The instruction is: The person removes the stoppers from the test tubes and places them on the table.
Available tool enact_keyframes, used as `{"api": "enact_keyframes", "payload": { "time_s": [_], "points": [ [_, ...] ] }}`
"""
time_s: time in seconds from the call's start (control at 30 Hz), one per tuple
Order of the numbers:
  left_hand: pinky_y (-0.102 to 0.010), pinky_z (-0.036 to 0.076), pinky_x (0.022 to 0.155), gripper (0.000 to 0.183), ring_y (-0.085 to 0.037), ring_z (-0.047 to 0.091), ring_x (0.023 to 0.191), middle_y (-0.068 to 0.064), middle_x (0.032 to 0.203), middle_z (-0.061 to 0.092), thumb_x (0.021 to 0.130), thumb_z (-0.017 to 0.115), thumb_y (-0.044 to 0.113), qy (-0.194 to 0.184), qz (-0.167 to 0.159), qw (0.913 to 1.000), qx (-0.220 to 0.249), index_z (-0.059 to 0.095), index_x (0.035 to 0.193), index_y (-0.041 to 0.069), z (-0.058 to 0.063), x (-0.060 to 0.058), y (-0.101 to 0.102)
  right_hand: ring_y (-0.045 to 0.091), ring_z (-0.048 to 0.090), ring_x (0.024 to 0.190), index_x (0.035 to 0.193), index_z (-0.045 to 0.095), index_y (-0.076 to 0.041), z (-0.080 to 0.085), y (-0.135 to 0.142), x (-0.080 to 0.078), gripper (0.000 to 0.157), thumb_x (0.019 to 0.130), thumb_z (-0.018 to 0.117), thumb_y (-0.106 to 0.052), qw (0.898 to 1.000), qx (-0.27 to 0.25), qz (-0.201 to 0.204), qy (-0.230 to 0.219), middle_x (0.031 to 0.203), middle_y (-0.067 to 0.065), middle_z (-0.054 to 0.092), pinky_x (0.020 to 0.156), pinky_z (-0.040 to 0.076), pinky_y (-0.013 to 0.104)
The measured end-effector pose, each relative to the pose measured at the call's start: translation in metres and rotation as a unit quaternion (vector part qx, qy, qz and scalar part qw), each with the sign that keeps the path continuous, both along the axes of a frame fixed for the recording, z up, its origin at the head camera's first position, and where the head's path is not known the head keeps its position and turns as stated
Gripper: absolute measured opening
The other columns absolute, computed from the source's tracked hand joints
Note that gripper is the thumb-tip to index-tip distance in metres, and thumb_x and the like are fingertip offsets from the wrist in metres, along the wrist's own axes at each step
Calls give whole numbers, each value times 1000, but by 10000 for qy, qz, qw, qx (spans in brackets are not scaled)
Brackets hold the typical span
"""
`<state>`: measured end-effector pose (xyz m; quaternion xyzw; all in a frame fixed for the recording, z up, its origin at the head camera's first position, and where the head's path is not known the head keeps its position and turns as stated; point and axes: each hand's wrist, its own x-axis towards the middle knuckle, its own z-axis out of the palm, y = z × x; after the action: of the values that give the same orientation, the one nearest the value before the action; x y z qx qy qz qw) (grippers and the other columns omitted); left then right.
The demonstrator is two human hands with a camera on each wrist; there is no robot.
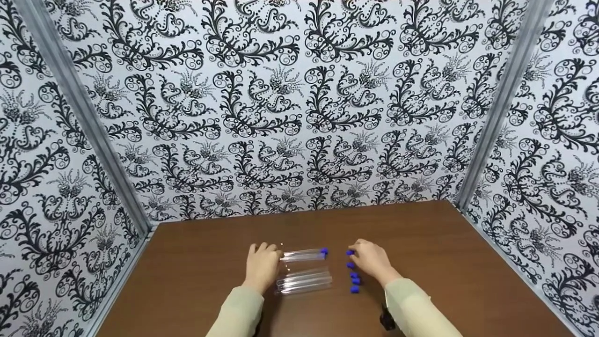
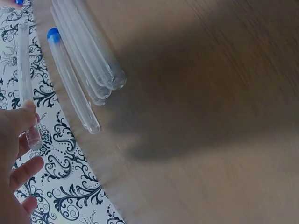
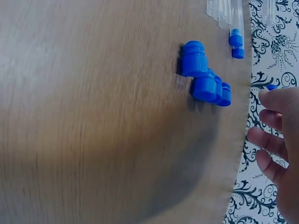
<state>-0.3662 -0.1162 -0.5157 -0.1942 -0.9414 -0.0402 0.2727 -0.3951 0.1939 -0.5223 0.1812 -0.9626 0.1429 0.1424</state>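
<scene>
Near its rounded end, a clear test tube is pinched between the thumb and fingers of my left hand. The tube's mouth points right, toward my right hand. That hand pinches a small blue cap between thumb and fingertips, a short gap from the tube's mouth. Beside the held tube lies another tube with a blue cap on its end. Several uncapped tubes lie side by side nearer the body. Loose blue caps sit in a rough line on the table, left of the right forearm.
The brown wooden table ends at a back wall covered in black-and-white scroll pattern. Patterned panels and grey metal posts stand at both sides. A dark device is at the right wrist.
</scene>
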Motion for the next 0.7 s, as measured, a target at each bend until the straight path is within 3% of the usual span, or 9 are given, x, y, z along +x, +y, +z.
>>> {"api": "enact_keyframes", "payload": {
  "time_s": [0.3,0.7],
  "points": [
    [-51,39,85,8,-26,57,86,3,81,65,74,78,25,-247,-11,9997,82,75,79,19,-13,-1,2,28,65,88,104,75,-7,-13,3,-2,24,81,70,-8,9993,-208,-96,-300,94,5,66,70,53,46],
    [-50,39,83,5,-25,57,84,3,79,64,76,76,24,-327,102,9994,-23,73,75,19,-18,-5,4,34,64,98,108,73,-6,-14,3,-9,25,83,67,-6,9957,-355,-303,-796,105,12,67,76,52,50]
  ]
}}
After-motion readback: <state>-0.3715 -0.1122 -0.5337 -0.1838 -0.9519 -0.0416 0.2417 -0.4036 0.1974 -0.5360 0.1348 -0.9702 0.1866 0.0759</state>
